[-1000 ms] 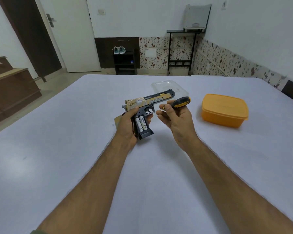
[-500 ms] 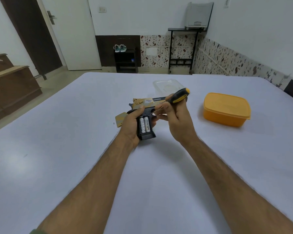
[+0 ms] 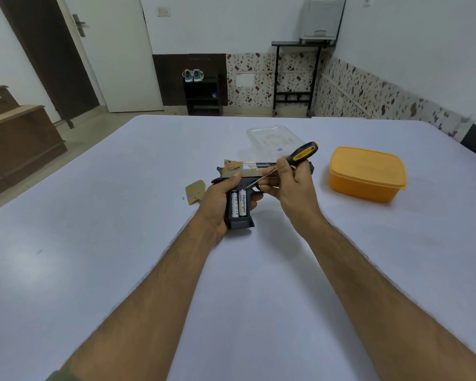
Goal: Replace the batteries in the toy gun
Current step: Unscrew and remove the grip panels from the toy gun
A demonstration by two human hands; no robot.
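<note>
Since a second ago the right hand (image 3: 291,185) has swung the screwdriver (image 3: 302,152) up, handle now toward the far side, and its thin shaft slants down until the tip sits at the top of the open grip, just above the two batteries (image 3: 239,206).

Held just over the middle of the desk (image 3: 94,243), the toy gun (image 3: 242,188) lies on its side in the left hand (image 3: 217,204), whose fingers wrap the grip from behind while the thumb presses the tan slide. It looks like light, stiff, hollow plastic, best clamped by the grip as now. The cells, white and smooth, sit snug side by side and would likely be slippery; prying at one end seems the way to lift them. The right hand pinches the screwdriver near where shaft meets handle.

The tan grip cover (image 3: 195,191) lies on the desk just left of the gun. A clear plastic tray (image 3: 272,137) and an orange lidded box (image 3: 367,173) stand beyond. The white surface is smooth; behind it are a door, a shoe rack and patterned wall tiles.
</note>
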